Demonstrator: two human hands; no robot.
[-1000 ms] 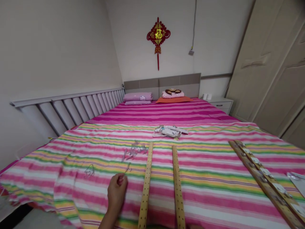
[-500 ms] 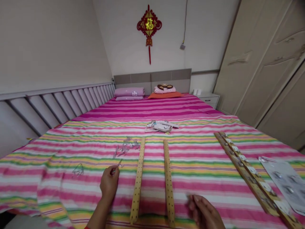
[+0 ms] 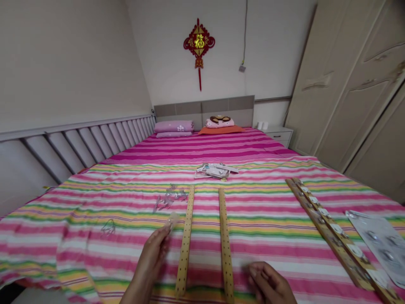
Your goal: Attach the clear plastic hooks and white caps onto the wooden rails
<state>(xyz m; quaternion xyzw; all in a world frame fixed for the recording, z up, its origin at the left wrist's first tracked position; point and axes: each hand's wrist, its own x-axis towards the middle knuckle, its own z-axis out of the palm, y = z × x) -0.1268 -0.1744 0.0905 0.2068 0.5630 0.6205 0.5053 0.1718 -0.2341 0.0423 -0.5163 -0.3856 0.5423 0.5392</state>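
My left hand (image 3: 155, 245) pinches a small clear plastic piece (image 3: 172, 220), blurred, just left of the left wooden strip (image 3: 185, 238). This strip is narrow and dotted with small holes. A second holed strip (image 3: 225, 240) lies roughly parallel to its right. Beyond my left hand, several small clear plastic and metal pieces (image 3: 171, 197) are scattered on the striped cloth (image 3: 202, 219). My right hand (image 3: 270, 280) is closed, thumb against fingers, right of the second strip's near end. Whatever its fingers hold, if anything, cannot be made out.
Two wooden strips with white round pieces (image 3: 337, 229) lie at the right, beside a clear blister pack (image 3: 376, 240). A pile of flat packages (image 3: 215, 170) sits farther up the bed. A tangle of thin wire or thread (image 3: 108, 227) lies at left.
My left hand has moved right and turned, bringing the small clear piece nearer the left strip. My right hand stays almost in place, still closed. The view has tilted slightly upward.
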